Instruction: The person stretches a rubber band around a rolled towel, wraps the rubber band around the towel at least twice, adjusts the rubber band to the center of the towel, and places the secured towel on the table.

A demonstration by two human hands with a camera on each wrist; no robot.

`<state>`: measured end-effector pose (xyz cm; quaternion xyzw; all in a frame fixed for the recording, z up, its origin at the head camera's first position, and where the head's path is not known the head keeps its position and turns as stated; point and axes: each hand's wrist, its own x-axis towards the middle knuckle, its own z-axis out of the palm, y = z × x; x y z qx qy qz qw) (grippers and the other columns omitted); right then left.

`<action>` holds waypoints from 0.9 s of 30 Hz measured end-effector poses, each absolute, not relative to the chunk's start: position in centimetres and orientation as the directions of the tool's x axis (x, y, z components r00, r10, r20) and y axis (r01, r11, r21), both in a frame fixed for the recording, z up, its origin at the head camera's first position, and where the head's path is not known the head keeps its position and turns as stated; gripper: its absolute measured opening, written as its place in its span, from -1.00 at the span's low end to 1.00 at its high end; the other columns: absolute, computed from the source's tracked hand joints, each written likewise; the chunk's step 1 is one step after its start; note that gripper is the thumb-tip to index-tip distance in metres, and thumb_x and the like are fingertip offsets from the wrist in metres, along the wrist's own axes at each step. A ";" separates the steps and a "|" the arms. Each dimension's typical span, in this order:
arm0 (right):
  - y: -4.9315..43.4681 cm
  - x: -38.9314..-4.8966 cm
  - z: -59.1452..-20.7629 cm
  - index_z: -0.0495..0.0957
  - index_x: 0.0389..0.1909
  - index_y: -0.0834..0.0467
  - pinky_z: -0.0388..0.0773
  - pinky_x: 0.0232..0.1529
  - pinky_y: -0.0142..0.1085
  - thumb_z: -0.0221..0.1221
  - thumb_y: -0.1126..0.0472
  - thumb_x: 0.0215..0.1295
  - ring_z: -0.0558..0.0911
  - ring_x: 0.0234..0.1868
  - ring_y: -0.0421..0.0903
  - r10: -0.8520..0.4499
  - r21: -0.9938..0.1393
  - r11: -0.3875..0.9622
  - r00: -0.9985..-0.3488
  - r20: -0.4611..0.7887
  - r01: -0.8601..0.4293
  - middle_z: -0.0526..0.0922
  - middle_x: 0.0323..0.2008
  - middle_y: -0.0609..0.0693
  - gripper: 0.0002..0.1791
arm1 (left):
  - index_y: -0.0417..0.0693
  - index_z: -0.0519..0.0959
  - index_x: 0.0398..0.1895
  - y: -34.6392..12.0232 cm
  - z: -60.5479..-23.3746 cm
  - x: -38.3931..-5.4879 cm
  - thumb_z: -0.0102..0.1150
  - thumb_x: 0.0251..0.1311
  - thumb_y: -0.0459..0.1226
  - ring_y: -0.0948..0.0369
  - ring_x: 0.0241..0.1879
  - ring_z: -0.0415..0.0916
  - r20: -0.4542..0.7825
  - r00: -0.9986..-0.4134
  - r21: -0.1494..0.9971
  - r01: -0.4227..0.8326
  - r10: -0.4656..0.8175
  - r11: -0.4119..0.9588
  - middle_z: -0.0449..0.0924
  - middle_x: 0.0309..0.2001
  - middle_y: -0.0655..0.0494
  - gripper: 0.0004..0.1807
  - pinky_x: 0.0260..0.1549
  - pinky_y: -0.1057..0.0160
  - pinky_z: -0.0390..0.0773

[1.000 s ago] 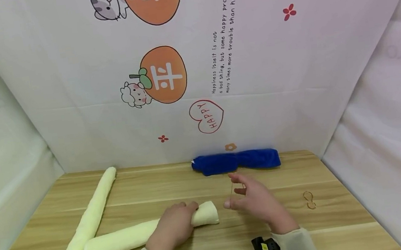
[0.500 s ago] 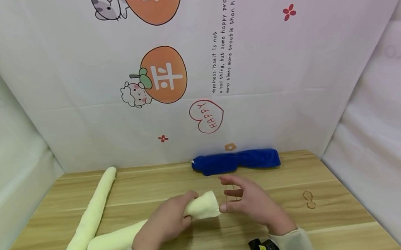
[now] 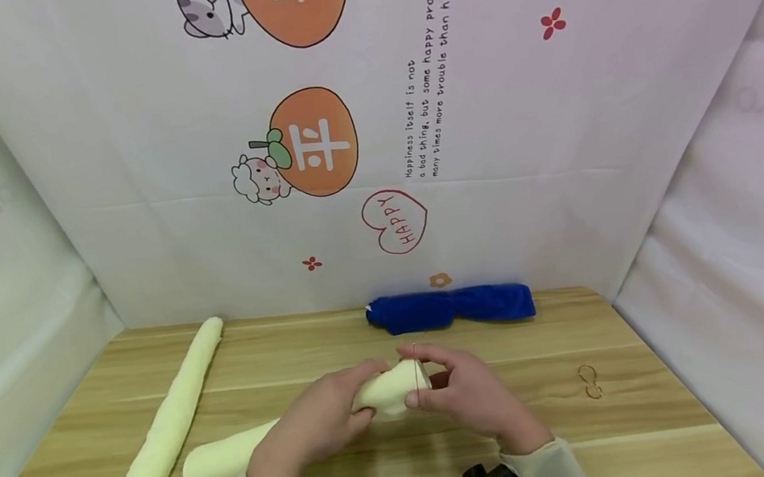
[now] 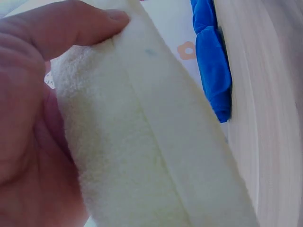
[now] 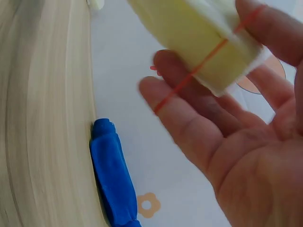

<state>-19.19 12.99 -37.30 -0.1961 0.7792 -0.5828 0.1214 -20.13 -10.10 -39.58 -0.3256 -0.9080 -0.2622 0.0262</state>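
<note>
A pale yellow rolled towel (image 3: 226, 456) slants up from the wooden table to my left hand (image 3: 318, 421). That hand grips it near its right end, thumb below and fingers over the top. In the left wrist view, the thumb presses on the towel's flat hem (image 4: 156, 94). My right hand (image 3: 473, 394) holds a thin reddish rubber band (image 5: 208, 57) stretched between thumb and fingers. The band crosses the towel's right end, and the fingers spread around that end. In the right wrist view, the towel's tip (image 5: 222, 75) sits between thumb and fingers.
A second, longer pale yellow roll (image 3: 162, 432) lies slanted on the left of the table (image 3: 636, 446). Against the back wall sits a blue rolled towel (image 3: 451, 308), pinched in at its middle. Loose rubber bands (image 3: 590, 382) lie at the right. White printed sheets (image 3: 502, 112) enclose three sides.
My left hand has lifted the towel's right end and shifted it right. My right hand has moved left, bringing the stretched rubber band from beside the towel to over its end.
</note>
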 end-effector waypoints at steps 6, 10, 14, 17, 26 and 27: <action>12.9 -19.4 -37.6 0.42 0.22 -0.09 0.58 -0.28 -0.18 0.32 0.13 0.12 0.62 -0.20 0.00 -0.389 -0.949 0.269 -0.920 0.051 -0.167 0.42 0.11 0.10 -0.41 | 0.20 0.32 0.27 -9.6 -39.4 -19.8 0.27 0.11 -0.27 0.29 -0.08 0.44 0.333 -0.743 0.426 0.668 0.581 0.610 0.41 0.05 0.27 -0.37 -0.12 0.18 0.49; 13.0 -20.0 -38.5 0.51 0.10 -0.17 0.56 -0.27 -0.18 0.30 0.00 0.12 0.60 -0.18 -0.03 -0.337 -0.937 0.308 -0.940 0.053 -0.163 0.45 0.10 0.00 -0.53 | 0.22 0.34 0.24 -9.2 -39.2 -19.5 0.27 0.12 -0.25 0.29 -0.09 0.46 0.411 -0.692 0.377 0.722 0.593 0.580 0.39 0.06 0.26 -0.41 -0.15 0.23 0.50; 13.1 -20.2 -38.7 0.55 0.04 -0.19 0.55 -0.27 -0.17 0.33 -0.07 0.06 0.56 -0.15 -0.01 -0.311 -0.935 0.309 -0.948 0.073 -0.174 0.47 0.09 -0.06 -0.54 | 0.16 0.43 0.17 -8.9 -39.2 -19.5 0.27 0.12 -0.27 0.28 -0.05 0.46 0.459 -0.666 0.370 0.745 0.589 0.555 0.45 0.04 0.26 -0.49 -0.10 0.24 0.48; 13.2 -20.1 -38.6 0.55 0.05 -0.17 0.56 -0.26 -0.16 0.35 -0.03 0.04 0.58 -0.16 0.00 -0.325 -0.946 0.276 -0.943 0.074 -0.170 0.47 0.09 -0.03 -0.52 | 0.12 0.48 0.12 -8.9 -39.2 -19.4 0.26 0.11 -0.31 0.29 -0.01 0.45 0.457 -0.676 0.405 0.736 0.578 0.542 0.49 0.02 0.27 -0.54 -0.06 0.23 0.46; 12.4 -18.5 -36.2 0.54 0.00 0.07 0.58 -0.32 -0.16 0.36 0.27 0.05 0.60 -0.21 0.02 -0.447 -0.958 0.227 -0.893 0.059 -0.177 0.51 0.01 0.13 -0.56 | 0.15 0.50 0.05 -8.9 -38.8 -19.3 0.24 0.12 -0.33 0.30 0.03 0.42 0.415 -0.697 0.464 0.715 0.585 0.523 0.49 0.03 0.30 -0.60 -0.05 0.20 0.45; 12.4 -18.3 -35.9 0.54 -0.03 0.07 0.57 -0.35 -0.17 0.36 0.26 0.04 0.60 -0.25 0.00 -0.453 -0.949 0.253 -0.890 0.056 -0.189 0.54 -0.06 0.11 -0.58 | 0.16 0.49 0.06 -8.8 -38.8 -19.3 0.24 0.13 -0.33 0.29 0.04 0.42 0.407 -0.702 0.471 0.709 0.584 0.525 0.49 0.04 0.30 -0.59 -0.04 0.19 0.45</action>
